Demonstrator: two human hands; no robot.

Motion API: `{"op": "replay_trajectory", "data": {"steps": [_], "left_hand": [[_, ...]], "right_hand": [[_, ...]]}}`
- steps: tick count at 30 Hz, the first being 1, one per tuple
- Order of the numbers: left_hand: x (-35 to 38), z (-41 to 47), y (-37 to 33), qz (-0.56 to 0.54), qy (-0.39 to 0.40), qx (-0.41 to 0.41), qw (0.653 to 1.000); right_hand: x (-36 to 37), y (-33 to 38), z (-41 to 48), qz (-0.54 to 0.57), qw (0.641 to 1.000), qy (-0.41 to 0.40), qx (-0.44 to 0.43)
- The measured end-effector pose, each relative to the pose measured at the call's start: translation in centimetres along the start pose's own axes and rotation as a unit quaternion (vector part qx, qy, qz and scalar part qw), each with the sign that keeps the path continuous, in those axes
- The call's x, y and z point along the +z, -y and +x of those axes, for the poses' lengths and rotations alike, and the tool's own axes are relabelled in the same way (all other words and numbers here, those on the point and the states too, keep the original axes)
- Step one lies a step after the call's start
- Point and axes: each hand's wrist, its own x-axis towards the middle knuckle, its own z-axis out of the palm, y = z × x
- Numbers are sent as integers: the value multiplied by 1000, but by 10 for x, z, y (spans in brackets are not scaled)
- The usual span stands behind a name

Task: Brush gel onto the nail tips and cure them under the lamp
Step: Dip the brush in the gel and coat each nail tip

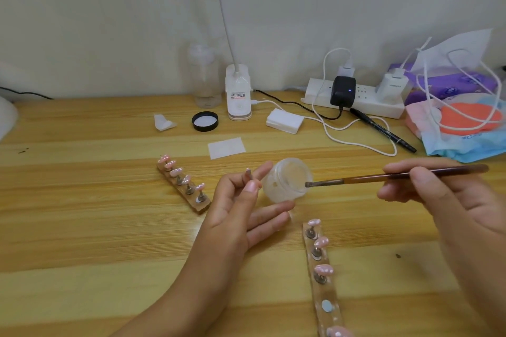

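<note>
Behind the jar [287, 180], the lamp-base label [237, 96] is illegible.

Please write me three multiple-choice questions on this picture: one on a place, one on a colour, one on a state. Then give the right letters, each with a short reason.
1. Where does the black lid lie?
A) on the floor
B) on the table beside the lamp base
C) on a shelf

2. What colour are the nail tips on the strips?
A) green
B) pink
C) black

3. How is the jar?
A) capped
B) upside down
C) open, brush at its mouth

Answers: 1 B, it lies flat left of the lamp base; 2 B, they show pink; 3 C, the right hand holds the brush tip to its uncapped mouth.
</note>
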Motion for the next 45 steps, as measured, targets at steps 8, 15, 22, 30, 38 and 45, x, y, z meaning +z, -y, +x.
{"op": "replay_trajectory", "data": {"steps": [8, 15, 22, 30, 38, 45], "left_hand": [[2, 1, 0, -10, -24, -10, 1000], [2, 0, 0, -9, -29, -15, 999], [2, 1, 2, -9, -35, -22, 999], [1, 2, 4, 43, -101, 1, 994], [8, -9, 0, 151, 3, 52, 987], [11, -23, -3, 219, 38, 82, 971]], "right_hand": [[-3, -1, 4, 13, 1000, -6, 8], [4, 4, -8, -73, 985, 97, -120], [6, 8, -12, -151, 962, 143, -177], [3, 10, -10, -81, 987, 61, -123], [-6, 6, 12, 209, 972, -80, 69], [-6, 1, 18, 268, 948, -81, 150]]}}
